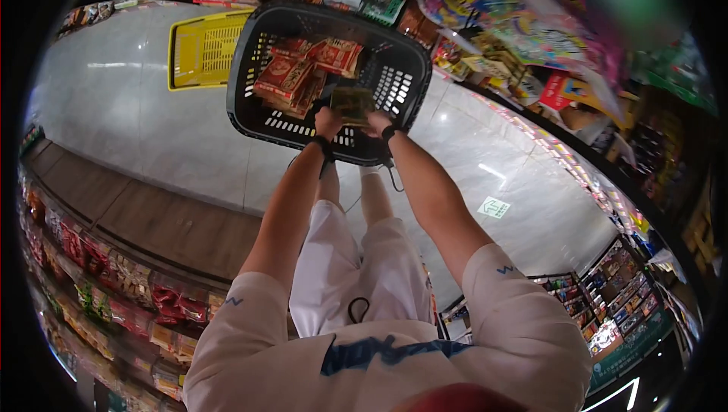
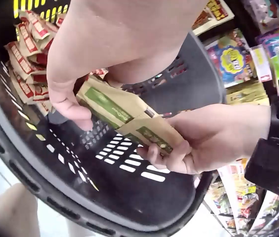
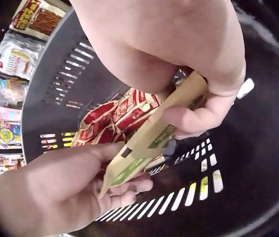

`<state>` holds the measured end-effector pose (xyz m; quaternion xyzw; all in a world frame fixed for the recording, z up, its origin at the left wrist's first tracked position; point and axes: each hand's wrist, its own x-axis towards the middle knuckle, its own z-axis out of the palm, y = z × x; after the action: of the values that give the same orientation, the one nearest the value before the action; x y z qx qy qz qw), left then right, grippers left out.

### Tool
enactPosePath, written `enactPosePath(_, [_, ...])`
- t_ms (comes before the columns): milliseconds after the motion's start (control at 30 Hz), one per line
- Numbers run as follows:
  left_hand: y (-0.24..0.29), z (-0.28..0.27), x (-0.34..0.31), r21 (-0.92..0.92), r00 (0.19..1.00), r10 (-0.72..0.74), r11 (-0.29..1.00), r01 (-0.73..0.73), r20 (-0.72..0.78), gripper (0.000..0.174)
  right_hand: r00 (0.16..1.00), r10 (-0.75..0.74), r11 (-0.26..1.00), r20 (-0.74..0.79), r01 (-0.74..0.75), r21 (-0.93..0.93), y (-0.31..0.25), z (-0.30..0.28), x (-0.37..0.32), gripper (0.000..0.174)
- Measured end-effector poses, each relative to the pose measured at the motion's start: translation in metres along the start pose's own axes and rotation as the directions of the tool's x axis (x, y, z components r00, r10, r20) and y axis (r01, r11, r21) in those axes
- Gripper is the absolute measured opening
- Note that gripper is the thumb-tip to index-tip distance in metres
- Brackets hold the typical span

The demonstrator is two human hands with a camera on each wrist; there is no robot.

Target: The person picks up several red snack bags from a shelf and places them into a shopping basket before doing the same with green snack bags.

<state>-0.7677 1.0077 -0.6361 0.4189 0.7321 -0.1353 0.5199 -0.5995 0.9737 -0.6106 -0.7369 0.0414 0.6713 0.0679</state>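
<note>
Tan paper packets with green labels [image 1: 352, 103] [image 2: 110, 107] [image 3: 144, 143] are held between both hands, over the inside of a black basket [image 1: 254, 120]. The left hand [image 1: 327, 122] [image 2: 114, 44] [image 3: 65, 187] pinches one end between thumb and fingers. At the other end, the right hand [image 1: 378, 123] [image 2: 198, 140] [image 3: 179, 54] grips with thumb and curled fingers. In the left wrist view two packets overlap; how many are held I cannot tell. Red-and-tan packets [image 1: 284, 77] [image 2: 28, 59] [image 3: 114, 118] lie piled on the basket's left side in the head view.
A yellow basket [image 1: 178, 56] stands on the grey floor [image 1: 129, 93], left of the black one. Shelves of packaged snacks [image 1: 523, 25] run along the top and right. More stocked shelves [image 1: 114, 268] are at lower left. A green arrow sign [image 1: 494, 207] marks the floor.
</note>
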Motion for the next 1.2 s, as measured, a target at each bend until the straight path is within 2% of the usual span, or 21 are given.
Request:
enactPosePath(133, [0.001,0.016,0.03,0.003,0.998,-0.059,0.998,0.059,-0.021,0.054,0.995,0.103,0.985,0.009,-0.104,0.141,0.025,0.012,0.096,0.018])
enactPosePath(200, [-0.015,0.03,0.047,-0.038,0.998,-0.056,0.998,0.055,-0.033,0.057,0.998,0.062,0.998,0.02,-0.062,-0.015,0.022,0.017,0.099,0.017])
enactPosePath(233, [-0.018,0.029,0.059,-0.013,0.99,-0.1,0.995,0.101,0.096,0.061,0.999,0.041,0.999,0.023,-0.041,-0.021,0.026,0.02,0.114,0.018])
enactPosePath(367, [-0.018,0.022,0.045,0.1,0.985,-0.007,0.995,-0.011,0.174,0.047,0.986,0.061,0.993,0.156,-0.076,0.09,0.06,0.022,0.128,0.021])
enactPosePath(433, [0.007,0.007,0.035,0.092,0.972,-0.081,0.994,0.062,0.219,0.043,0.957,-0.103,0.98,0.272,0.144,-0.137,0.059,0.016,0.114,0.019])
enactPosePath(500, [0.015,-0.012,0.004,0.036,0.956,0.066,0.996,-0.08,0.287,0.044,0.831,-0.295,0.638,0.472,0.539,-0.549,0.072,0.008,0.105,0.016])
enactPosePath(567, [0.011,-0.019,-0.019,-0.005,0.932,0.25,0.966,-0.258,0.262,0.037,0.651,-0.32,-0.006,0.689,0.725,-0.688,0.07,-0.002,0.079,0.014])
enactPosePath(600, [0.012,-0.023,-0.03,0.027,0.915,0.265,0.958,-0.287,0.305,0.033,0.754,-0.394,0.371,0.525,0.654,-0.66,0.067,-0.007,0.038,0.015])
enactPosePath(633, [0.014,-0.027,-0.041,0.057,0.895,0.28,0.946,-0.318,0.347,0.034,0.825,-0.452,0.686,0.34,0.565,-0.458,0.062,-0.012,-0.005,0.016])
enactPosePath(667, [0.025,-0.028,-0.054,0.146,0.886,0.183,0.952,-0.268,0.426,0.036,0.795,-0.543,0.719,0.272,0.607,-0.338,0.059,-0.018,-0.045,0.014])
enactPosePath(700, [-0.013,0.013,-0.02,0.147,0.727,0.662,0.713,-0.686,0.183,0.034,0.793,-0.573,0.753,0.209,0.61,-0.248,0.053,-0.024,-0.078,0.017])
enactPosePath(733, [0.007,-0.016,-0.057,0.15,0.678,0.676,0.667,-0.729,0.29,0.032,0.801,-0.576,0.791,0.166,0.597,-0.136,0.053,-0.034,-0.112,0.019])
enactPosePath(767, [0.028,-0.05,-0.093,0.469,0.415,0.783,0.181,-0.864,0.463,0.027,0.808,-0.575,0.813,0.128,0.582,-0.024,0.049,-0.044,-0.15,0.022])
enactPosePath(800, [0.049,-0.084,-0.13,0.629,0.107,0.804,-0.366,-0.686,0.585,0.032,0.807,-0.584,0.812,0.09,0.577,0.091,0.045,-0.057,-0.193,0.024])
enactPosePath(833, [0.058,-0.092,-0.156,0.423,0.408,0.857,0.259,-0.869,0.314,0.03,0.847,-0.532,0.846,0.011,0.532,-0.038,0.024,-0.074,-0.262,0.024])
enactPosePath(867, [0.076,-0.094,-0.176,-0.02,0.728,0.656,0.746,-0.666,0.199,0.032,0.786,-0.615,0.788,-0.062,0.609,-0.089,0.021,-0.092,-0.306,0.022])
enactPosePath(900, [0.12,-0.127,-0.231,-0.084,0.719,0.636,0.763,-0.641,0.281,0.03,0.68,-0.722,0.691,-0.129,0.701,-0.176,0.024,-0.11,-0.338,0.021])
enactPosePath(933, [0.159,-0.167,-0.308,-0.138,0.71,0.602,0.789,-0.599,0.365,0.029,0.589,-0.791,0.608,-0.165,0.788,-0.099,0.03,-0.132,-0.36,0.021])
enactPosePath(1000, [0.2,-0.188,-0.373,-0.244,0.692,0.605,0.794,-0.556,0.393,0.03,0.367,-0.901,0.373,-0.23,0.928,0.018,0.031,-0.179,-0.397,0.021])
enactPosePath(1067, [0.231,-0.198,-0.414,-0.332,0.541,0.711,0.695,-0.637,0.449,0.028,0.31,-0.869,0.41,-0.386,0.888,-0.21,0.02,-0.221,-0.468,0.021])
enactPosePath(1200, [0.323,-0.231,-0.581,-0.446,0.279,0.793,0.552,-0.704,0.541,0.022,0.02,-0.858,0.198,-0.513,0.935,-0.294,0.009,-0.292,-0.606,0.02])
